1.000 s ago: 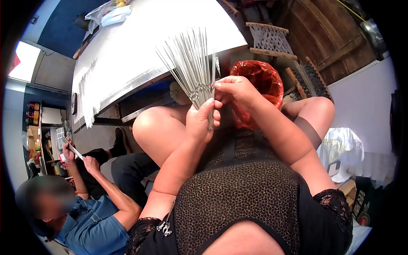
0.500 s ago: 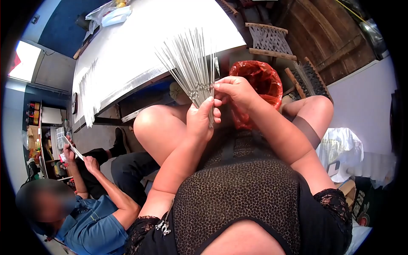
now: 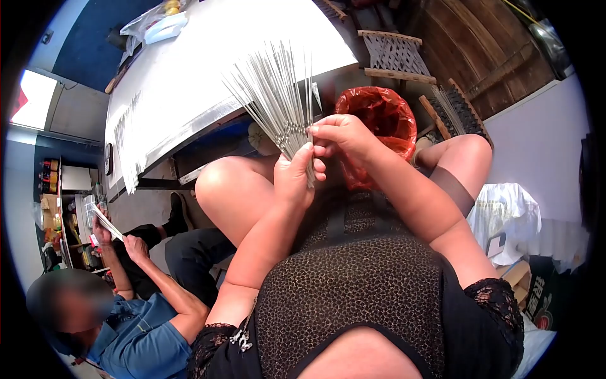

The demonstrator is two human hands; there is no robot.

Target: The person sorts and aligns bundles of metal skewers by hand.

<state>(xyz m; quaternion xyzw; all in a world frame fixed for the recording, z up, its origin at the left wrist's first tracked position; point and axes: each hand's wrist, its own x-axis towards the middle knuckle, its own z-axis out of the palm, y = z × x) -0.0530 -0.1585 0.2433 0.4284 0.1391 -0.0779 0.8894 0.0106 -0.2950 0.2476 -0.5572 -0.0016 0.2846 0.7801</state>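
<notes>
A fanned bundle of thin metal rods (image 3: 271,95) stands upright above my lap, its lower ends gathered together. My left hand (image 3: 295,174) is wrapped round the narrow bottom of the bundle, thumb in front. At the bundle's right edge, my right hand (image 3: 344,136) pinches one or more rods between thumb and forefinger, near small knots in the rods. How many rods it pinches is too small to tell.
A white table (image 3: 214,57) lies ahead, with more rods (image 3: 128,145) at its left edge. A red-lined bin (image 3: 379,120) stands right of my hands. Woven stools (image 3: 394,57) are beyond. At the left, a co-worker (image 3: 151,328) holds thin pale strips. A white bag (image 3: 505,215) is at the right.
The whole view has shifted slightly, moving the table and bin a little left. Both hands keep their hold on the bundle. The co-worker's strips look more spread.
</notes>
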